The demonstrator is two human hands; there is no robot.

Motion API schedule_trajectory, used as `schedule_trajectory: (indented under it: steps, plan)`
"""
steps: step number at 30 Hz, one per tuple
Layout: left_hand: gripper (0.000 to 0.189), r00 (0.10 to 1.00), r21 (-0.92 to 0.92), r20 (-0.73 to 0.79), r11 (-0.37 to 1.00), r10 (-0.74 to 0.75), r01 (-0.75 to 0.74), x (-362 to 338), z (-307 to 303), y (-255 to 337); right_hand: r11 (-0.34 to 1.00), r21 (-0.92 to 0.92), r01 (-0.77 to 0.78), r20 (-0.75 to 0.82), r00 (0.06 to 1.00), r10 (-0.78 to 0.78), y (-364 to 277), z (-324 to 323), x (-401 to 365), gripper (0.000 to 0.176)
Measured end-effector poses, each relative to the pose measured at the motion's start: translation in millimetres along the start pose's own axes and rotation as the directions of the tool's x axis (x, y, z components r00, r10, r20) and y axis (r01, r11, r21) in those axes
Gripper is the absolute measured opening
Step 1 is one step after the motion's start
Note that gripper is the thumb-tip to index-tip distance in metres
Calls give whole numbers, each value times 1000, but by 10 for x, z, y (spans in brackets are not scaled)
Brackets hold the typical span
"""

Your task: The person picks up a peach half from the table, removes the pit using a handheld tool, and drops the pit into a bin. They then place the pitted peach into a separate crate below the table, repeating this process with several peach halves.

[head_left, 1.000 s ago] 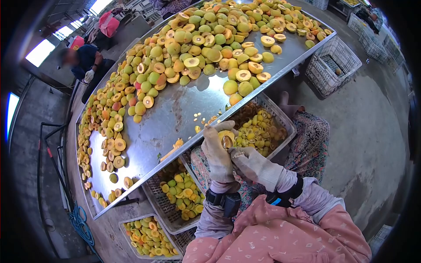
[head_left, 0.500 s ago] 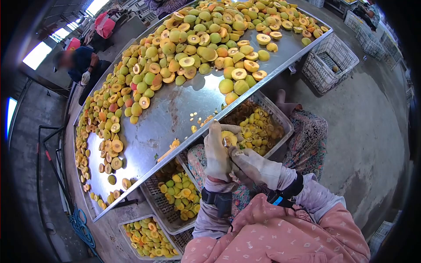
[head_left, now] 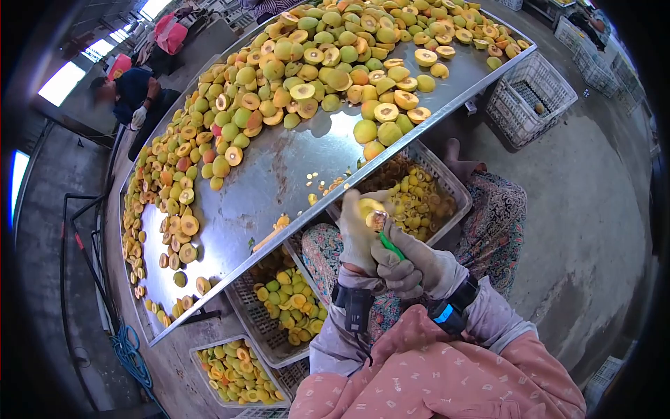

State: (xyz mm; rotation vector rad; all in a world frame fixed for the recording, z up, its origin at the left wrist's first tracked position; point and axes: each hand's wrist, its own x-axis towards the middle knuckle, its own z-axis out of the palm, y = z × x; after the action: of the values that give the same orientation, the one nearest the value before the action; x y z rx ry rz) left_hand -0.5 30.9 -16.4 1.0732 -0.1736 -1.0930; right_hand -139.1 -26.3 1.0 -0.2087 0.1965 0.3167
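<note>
My left hand, in a pale glove, holds a halved yellow fruit with its cut face turned up. My right hand, also gloved, is wrapped round the green handle of a small tool. The tool's metal end touches the middle of the fruit half. Both hands are above my lap, just off the near edge of the metal table. Whole and halved fruits are heaped on the table, and a few pits and scraps lie near its edge.
Under the table edge stand crates of fruit halves: one beyond my hands, one left of my lap, another lower left. A crate stands on the floor at right. A person is at the table's far left.
My right hand has turned, and the tool's green handle now shows. The fruit half is tilted differently in my left hand. The whole view has shifted slightly.
</note>
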Motion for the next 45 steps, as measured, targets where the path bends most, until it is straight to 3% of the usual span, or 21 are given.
schedule_trajectory:
  steps: [1,2,4,6,8,9,13,16,17,21,24,26,28,30,32,33,34,40,42,44,45]
  plan:
    - [31,883,545,-43,751,468,-372,24,-245,-124,999,8,33,6,999,-33,15,0,5,57]
    - [23,592,881,188,132,784,-454,2,-415,-156,999,7,33,9,999,-33,-26,19,9,57]
    - [10,784,441,-412,854,465,-275,-332,-615,251,978,-194,77,-291,948,-133,-126,56,20,54]
    - [11,646,745,-467,662,604,-81,-596,-1030,504,955,-281,98,-324,927,-191,-219,-91,42,51]
    - [14,273,972,-127,65,954,224,-629,-1276,617,928,-360,95,-362,902,-233,-258,-256,87,49]
    - [18,289,972,24,-90,957,215,-591,-1146,731,867,-487,105,-355,883,-307,-263,-320,109,47]
    - [32,721,979,30,127,692,-163,513,-519,753,513,-858,-27,-292,847,-444,-364,-473,23,49]
    - [53,895,984,144,-155,421,-86,1591,-66,651,462,-886,23,-302,729,-614,-260,-755,42,55]
    - [56,886,960,225,-248,405,-130,1886,-25,553,133,-986,105,-40,619,-784,-190,-793,43,60]
    - [59,960,955,136,-291,244,-61,2332,135,584,567,-822,-59,-423,730,-537,-305,-729,-156,63]
    - [63,993,957,8,-289,114,26,2325,38,744,390,-920,-36,-295,719,-629,-398,-611,-152,61]
    - [69,990,972,-70,-215,119,94,2250,-173,793,502,-865,11,-334,734,-592,-441,-480,-101,57]
    - [59,973,958,-230,181,32,221,1866,-207,943,608,-792,53,-372,748,-550,-403,-499,-79,52]
    - [59,952,807,-300,548,55,222,1755,-645,775,-29,-993,114,95,634,-768,-239,-798,46,43]
    - [60,957,948,-230,262,179,179,1678,-923,773,156,-975,157,-13,663,-748,-135,-789,117,40]
    - [62,957,988,-124,-57,261,144,1631,-953,820,570,-815,107,-326,728,-603,-131,-650,123,43]
    - [62,955,988,-124,-53,270,143,1616,-961,833,870,-492,23,-553,764,-333,-125,-524,122,46]
    - [67,931,877,-296,-326,214,354,1385,-240,858,789,-614,18,-489,776,-399,21,-385,150,49]
    - [72,931,893,-265,-301,252,335,1524,-402,806,804,-594,-2,-502,782,-369,-52,-365,122,50]
    - [58,951,944,-259,250,168,213,1644,-642,780,827,-562,-19,-518,788,-334,-90,-395,125,50]
    - [38,995,371,-101,928,6,32,1509,-718,666,812,-580,58,-488,774,-404,-95,-452,165,46]
